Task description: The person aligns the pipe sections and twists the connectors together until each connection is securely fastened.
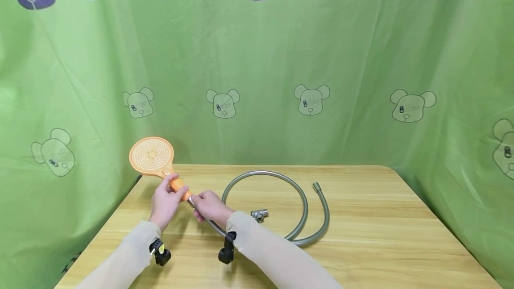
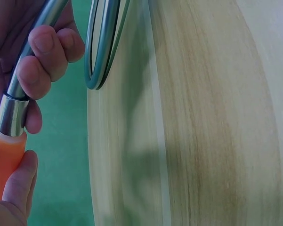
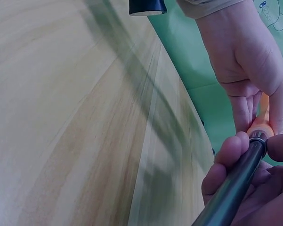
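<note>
An orange shower head [image 1: 151,155] with a round, pale perforated face is held up over the table's far left corner. My left hand [image 1: 165,202] grips its orange handle [image 2: 5,157], thumb along one side. Just below, my right hand [image 1: 212,206] holds the metal end fitting [image 2: 13,115] of the grey shower hose [image 3: 233,188] between thumb and fingers. That fitting meets the bottom of the handle in line with it; the threads are hidden. From my right hand the hose passes under the right forearm and loops across the table.
On the wooden table [image 1: 373,226], a small chrome valve fitting [image 1: 259,214] lies inside the hose loop [image 1: 303,200]. The hose's other end nut [image 1: 317,187] points toward the back. Green printed curtains [image 1: 261,137] hang behind and at both sides. Black cameras [image 1: 227,249] are strapped to both wrists.
</note>
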The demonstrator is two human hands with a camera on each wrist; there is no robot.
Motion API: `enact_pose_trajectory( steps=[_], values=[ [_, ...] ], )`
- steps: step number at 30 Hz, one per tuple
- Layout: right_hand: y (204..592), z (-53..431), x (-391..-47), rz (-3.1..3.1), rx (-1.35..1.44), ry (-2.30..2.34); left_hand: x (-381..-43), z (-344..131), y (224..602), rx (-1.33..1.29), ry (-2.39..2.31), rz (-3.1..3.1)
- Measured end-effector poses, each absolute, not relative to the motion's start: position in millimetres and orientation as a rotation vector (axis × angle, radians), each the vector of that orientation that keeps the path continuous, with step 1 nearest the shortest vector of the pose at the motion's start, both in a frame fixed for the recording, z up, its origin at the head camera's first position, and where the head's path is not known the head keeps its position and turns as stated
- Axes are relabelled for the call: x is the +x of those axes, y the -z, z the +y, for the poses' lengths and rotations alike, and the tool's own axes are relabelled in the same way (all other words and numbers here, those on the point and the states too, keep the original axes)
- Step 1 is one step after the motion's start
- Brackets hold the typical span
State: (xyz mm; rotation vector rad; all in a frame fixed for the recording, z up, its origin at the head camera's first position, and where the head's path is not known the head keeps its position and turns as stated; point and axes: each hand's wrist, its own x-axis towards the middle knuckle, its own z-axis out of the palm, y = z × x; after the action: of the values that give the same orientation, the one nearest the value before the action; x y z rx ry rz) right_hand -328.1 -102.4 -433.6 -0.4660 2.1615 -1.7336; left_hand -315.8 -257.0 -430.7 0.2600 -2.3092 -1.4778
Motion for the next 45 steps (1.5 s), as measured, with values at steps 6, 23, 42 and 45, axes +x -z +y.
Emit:
enact_pose_trajectory(
  steps=[6,23,42,45],
  values=[
    [436.0,-103.2,-330.6,2.141,-0.455,1.764,-316.2,-258.0,431.7,0.257,1.458,-2.319],
    [433.7,-100.1,-326.5,2.222,-0.483,1.733,-316.2,-255.5,431.4,0.263,1.449,-2.31],
    [435.7,-100.1,-327.2,2.183,-0.442,1.767,-314.8,-253.8,431.4,0.27,1.443,-2.303],
    [434.4,-100.5,-325.3,2.209,-0.442,1.759,-314.2,-253.7,430.7,0.27,1.445,-2.308]
  ],
)
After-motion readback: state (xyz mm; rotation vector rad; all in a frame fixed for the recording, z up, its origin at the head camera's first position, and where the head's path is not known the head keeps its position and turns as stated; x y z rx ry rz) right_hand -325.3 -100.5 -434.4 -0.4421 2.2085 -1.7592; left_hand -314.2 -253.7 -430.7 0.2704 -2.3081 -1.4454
